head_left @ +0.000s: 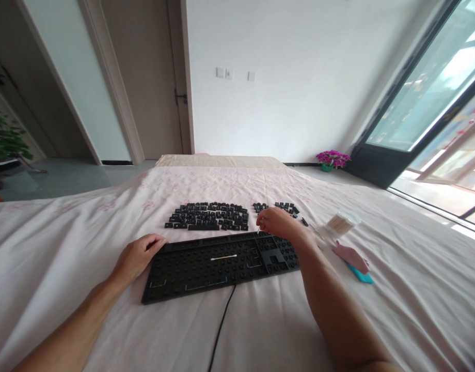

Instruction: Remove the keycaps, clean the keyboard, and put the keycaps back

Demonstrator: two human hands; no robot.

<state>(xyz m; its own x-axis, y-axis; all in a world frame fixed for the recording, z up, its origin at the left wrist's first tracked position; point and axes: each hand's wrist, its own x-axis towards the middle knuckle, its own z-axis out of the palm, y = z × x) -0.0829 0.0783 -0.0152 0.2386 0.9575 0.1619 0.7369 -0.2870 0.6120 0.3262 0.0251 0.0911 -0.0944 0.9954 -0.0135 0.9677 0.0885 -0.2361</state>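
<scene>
Fingers (260, 223) of the right hand (278, 223) are pinched together on a thin cotton swab (258, 229), its tip set against the far edge of a black keyboard (222, 266). The left hand (137, 256) is laid on the keyboard's left end, its fingers (154, 242) loosely curled over the corner and closed on nothing.

All keycaps are seen to be stripped from the keyboard; only bare switch sockets are shown. A second cotton swab (223, 257) is lying flat across the middle of it. A black cable (222, 323) is run from its near edge toward the viewer. Loose black keycaps (208, 216) are laid out in rows just beyond the keyboard, with a smaller group (286, 208) to the right. A clear tub of swabs (342, 223) is placed on its side near the right wrist, and a pink item (351, 256) is resting on a teal one (361, 274) beside it.

Everything is carried on a bed covered by a pale pink floral sheet (67, 248), somewhat creased. Beyond it, a white wall with switch plates (224, 73), a wooden door (152, 77), a pot of purple flowers (332, 159) on the floor and a large dark-framed window (427, 103) are noted. A green plant (5, 137) is seen at far left. No legible writing or brand is discernible.
</scene>
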